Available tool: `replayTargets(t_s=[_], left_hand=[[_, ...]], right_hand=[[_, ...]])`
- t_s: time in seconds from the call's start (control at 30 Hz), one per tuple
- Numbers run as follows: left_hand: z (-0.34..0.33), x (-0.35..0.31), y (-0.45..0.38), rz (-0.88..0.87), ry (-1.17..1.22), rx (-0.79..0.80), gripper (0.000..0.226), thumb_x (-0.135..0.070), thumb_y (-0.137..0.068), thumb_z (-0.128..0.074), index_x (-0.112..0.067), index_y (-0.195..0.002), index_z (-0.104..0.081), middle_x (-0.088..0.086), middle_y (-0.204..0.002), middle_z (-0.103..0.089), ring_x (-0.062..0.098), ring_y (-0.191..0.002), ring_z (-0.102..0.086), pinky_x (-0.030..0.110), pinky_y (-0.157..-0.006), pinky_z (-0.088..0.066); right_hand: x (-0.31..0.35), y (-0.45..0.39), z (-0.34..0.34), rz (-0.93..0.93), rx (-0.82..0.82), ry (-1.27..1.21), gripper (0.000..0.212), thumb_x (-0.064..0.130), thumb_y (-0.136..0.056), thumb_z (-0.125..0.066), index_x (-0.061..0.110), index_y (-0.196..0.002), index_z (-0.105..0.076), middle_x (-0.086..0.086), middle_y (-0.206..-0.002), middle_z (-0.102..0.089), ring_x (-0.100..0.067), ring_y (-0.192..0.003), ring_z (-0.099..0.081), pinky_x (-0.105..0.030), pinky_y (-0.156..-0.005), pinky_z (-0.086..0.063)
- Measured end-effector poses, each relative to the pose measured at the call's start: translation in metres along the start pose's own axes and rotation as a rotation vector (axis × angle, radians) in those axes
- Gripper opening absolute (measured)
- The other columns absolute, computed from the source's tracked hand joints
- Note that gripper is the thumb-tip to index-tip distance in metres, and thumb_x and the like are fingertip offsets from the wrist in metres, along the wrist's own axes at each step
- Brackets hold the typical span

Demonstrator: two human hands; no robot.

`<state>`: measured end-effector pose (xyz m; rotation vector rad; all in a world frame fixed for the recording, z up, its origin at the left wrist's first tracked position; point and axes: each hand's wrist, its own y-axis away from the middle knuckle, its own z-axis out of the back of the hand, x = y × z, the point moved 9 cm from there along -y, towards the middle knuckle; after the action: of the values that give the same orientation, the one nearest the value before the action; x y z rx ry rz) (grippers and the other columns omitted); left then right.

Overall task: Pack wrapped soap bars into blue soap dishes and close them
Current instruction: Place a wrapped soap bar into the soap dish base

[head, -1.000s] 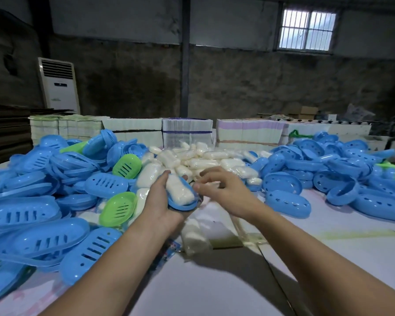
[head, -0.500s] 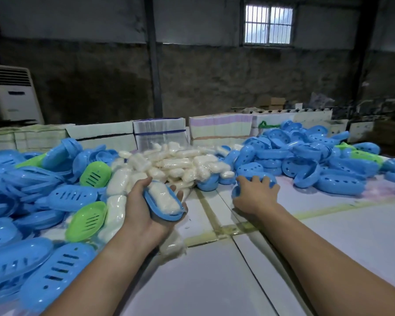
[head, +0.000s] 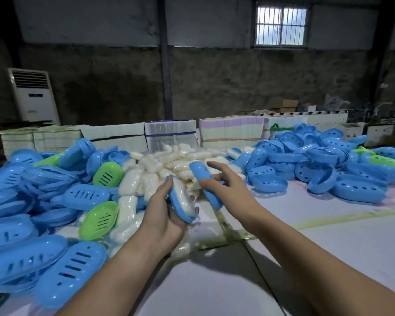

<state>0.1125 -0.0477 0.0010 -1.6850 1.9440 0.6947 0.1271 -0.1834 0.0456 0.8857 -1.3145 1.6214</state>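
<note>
Here, in the head view at centre frame, the left hand (head: 167,215) grips a blue oval plastic dish half (head: 180,209) cradling a wrapped white soap bar (head: 183,198); the right hand (head: 230,190) pinches a blue plastic lid (head: 205,183) loosely, fingers partly spread. Tilted, the bar could slide out, or a misaligned lid fail to snap.

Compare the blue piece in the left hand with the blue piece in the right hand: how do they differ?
The left hand's dish half carries a wrapped soap bar; no soap shows on the right hand's lid half. The dish half shows its open side; the lid half shows its rounded back. Both are blue, oval, tilted and off the table.
</note>
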Motion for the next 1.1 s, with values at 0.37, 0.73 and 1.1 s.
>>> replayTargets(t_s=[0.37, 0.73, 1.1], left_hand=[[-0.004, -0.008, 0.004, -0.056, 0.023, 0.019, 0.063, -0.049, -0.102, -0.046, 0.003, -0.138, -0.05, 0.036, -0.121, -0.064, 0.045, -0.11, -0.067, 0.052, -0.09, -0.057], [-0.015, -0.007, 0.006, -0.232, -0.117, 0.109, 0.06, -0.041, -0.079, -0.063, -0.026, -0.137, -0.052, 0.018, -0.12, -0.071, 0.032, -0.102, -0.073, 0.039, -0.069, -0.062], [-0.014, -0.008, 0.004, -0.271, -0.202, 0.065, 0.034, -0.039, -0.103, -0.047, -0.029, -0.135, -0.052, 0.013, -0.109, -0.075, 0.031, -0.096, -0.074, 0.046, -0.077, -0.061]], right_hand=[[0.008, 0.021, -0.037, 0.023, 0.085, -0.101, 0.053, 0.036, -0.088, -0.071, 0.042, -0.135, -0.047, 0.012, -0.11, -0.052, 0.014, -0.075, -0.06, -0.007, -0.06, -0.046], [0.009, 0.019, -0.03, 0.031, 0.045, -0.237, 0.045, 0.029, -0.088, -0.072, 0.035, -0.129, -0.056, -0.002, -0.111, -0.058, 0.003, -0.078, -0.068, -0.012, -0.063, -0.051], [0.006, 0.019, -0.035, 0.018, 0.069, -0.23, 0.045, 0.034, -0.088, -0.073, 0.038, -0.13, -0.056, -0.005, -0.117, -0.06, -0.008, -0.092, -0.07, -0.02, -0.072, -0.055]])
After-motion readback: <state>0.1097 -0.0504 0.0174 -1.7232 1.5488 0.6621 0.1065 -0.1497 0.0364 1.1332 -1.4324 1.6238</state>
